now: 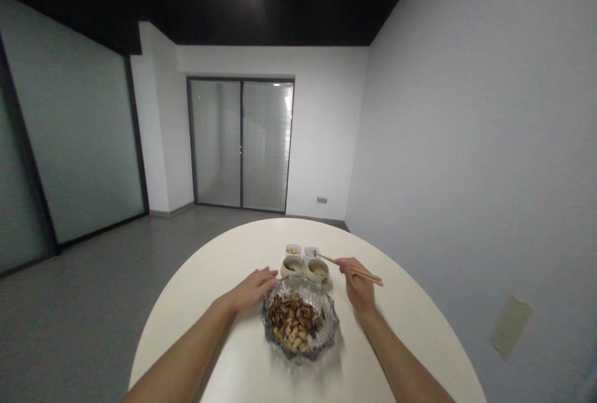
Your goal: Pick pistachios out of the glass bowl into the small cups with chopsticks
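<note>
On the round worktop [242, 365], our right hand [359, 285] pinches light, slippery wooden chopsticks [332, 260] mid-length, tips by a small white dish [311, 252], while our open left hand [252, 288] seemingly touches a fragile cut-glass bowl [332, 322].

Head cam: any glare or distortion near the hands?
Head view: wide-angle bowing stretches the round table and walls; glare spots sit on the glass bowl; the chopsticks and right hand look slightly soft.
</note>
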`<state>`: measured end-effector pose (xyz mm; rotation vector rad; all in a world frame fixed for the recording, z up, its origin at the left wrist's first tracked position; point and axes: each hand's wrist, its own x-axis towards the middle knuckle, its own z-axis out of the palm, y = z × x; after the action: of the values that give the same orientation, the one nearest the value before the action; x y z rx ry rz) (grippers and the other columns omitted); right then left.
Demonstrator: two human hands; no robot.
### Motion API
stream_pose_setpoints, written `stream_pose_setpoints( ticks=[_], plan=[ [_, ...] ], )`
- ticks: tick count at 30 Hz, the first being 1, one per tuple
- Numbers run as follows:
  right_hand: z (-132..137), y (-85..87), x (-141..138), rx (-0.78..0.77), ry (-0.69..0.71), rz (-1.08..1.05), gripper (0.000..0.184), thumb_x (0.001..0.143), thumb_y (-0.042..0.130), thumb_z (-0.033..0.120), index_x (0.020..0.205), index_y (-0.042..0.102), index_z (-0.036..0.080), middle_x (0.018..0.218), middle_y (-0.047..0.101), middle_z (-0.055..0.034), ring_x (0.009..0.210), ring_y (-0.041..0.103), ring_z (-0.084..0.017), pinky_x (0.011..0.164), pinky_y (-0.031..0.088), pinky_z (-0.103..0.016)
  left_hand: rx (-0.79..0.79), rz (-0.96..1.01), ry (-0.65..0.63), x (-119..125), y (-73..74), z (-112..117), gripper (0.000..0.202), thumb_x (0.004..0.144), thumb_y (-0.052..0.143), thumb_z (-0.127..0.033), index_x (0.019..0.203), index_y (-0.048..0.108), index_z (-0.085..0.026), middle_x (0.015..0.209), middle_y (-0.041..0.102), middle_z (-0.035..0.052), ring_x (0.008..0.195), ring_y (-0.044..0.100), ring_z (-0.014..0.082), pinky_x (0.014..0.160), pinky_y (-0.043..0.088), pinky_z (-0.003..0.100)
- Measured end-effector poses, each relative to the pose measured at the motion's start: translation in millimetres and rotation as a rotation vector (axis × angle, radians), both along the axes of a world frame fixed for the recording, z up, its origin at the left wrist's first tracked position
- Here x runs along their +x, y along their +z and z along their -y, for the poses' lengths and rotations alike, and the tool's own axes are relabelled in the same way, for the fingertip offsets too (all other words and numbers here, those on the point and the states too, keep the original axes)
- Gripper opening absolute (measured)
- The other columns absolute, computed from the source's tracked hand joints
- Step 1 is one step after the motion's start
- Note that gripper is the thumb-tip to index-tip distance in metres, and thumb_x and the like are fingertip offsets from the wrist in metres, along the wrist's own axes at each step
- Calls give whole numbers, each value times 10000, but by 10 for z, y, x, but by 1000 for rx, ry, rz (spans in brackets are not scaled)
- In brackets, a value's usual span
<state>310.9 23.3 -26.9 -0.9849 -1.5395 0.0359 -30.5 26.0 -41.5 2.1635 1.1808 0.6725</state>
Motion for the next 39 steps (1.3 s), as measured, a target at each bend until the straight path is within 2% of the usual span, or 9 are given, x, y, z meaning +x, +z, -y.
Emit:
stream_pose_setpoints(
  ticks=[8, 13, 19, 23, 29, 33, 39],
  plan=[
    [1, 53, 28, -22, 12, -6, 592, 1033, 472, 698, 867, 814, 244, 791, 742, -53, 704, 676, -228, 685, 550, -349, -6, -12, -2, 18, 55, 47, 729, 1004, 373, -772, 1359, 735, -248, 1633, 521, 93, 1584, 333, 400, 1326, 136, 602],
    [155, 164, 19, 16, 25, -85, 584, 1031, 495, 687, 848, 813, 233, 742, 709, -51, 672, 643, -215, 636, 532, -330, -6, -15, 2, 13, 13, 12, 732, 1001, 365, -779, 1378, 718, -261, 1635, 521, 84, 1588, 329, 388, 1330, 128, 594],
    [416, 317, -139, 50, 156, -118, 674, 1060, 436, 675, 704, 767, 209, 576, 585, -24, 548, 550, -175, 521, 448, -279, 1, -17, 1, 0, -10, -4, 733, 1013, 371, -758, 1399, 705, -231, 1634, 519, 105, 1589, 331, 380, 1331, 126, 591],
    [500, 299, -307, -25, 295, -69, 682, 1063, 442, 666, 676, 756, 201, 560, 571, -22, 519, 520, -160, 484, 409, -260, 1, 0, 4, -7, -14, -3, 708, 1017, 392, -747, 1391, 714, -240, 1630, 525, 93, 1585, 344, 366, 1336, 143, 565],
    [570, 205, -537, -72, 434, 35, 671, 1065, 425, 678, 743, 781, 209, 622, 621, -35, 585, 561, -177, 553, 442, -275, 6, -5, 16, -6, -15, 3, 696, 1021, 405, -727, 1416, 700, -235, 1619, 540, 95, 1580, 352, 371, 1332, 150, 578],
    [589, 197, -608, -93, 428, 150, 650, 1078, 419, 657, 774, 788, 216, 683, 675, -48, 642, 605, -192, 621, 469, -294, 12, 6, 23, 3, -2, 21, 676, 1025, 410, -714, 1418, 699, -246, 1611, 550, 86, 1578, 359, 361, 1336, 143, 562],
    [585, 235, -540, -121, 396, 259, 635, 1084, 408, 651, 826, 794, 219, 735, 714, -61, 692, 654, -208, 661, 495, -308, 5, 7, 15, 6, 20, 33, 681, 1018, 407, -729, 1376, 727, -246, 1615, 545, 89, 1578, 356, 376, 1335, 138, 575]
  ],
)
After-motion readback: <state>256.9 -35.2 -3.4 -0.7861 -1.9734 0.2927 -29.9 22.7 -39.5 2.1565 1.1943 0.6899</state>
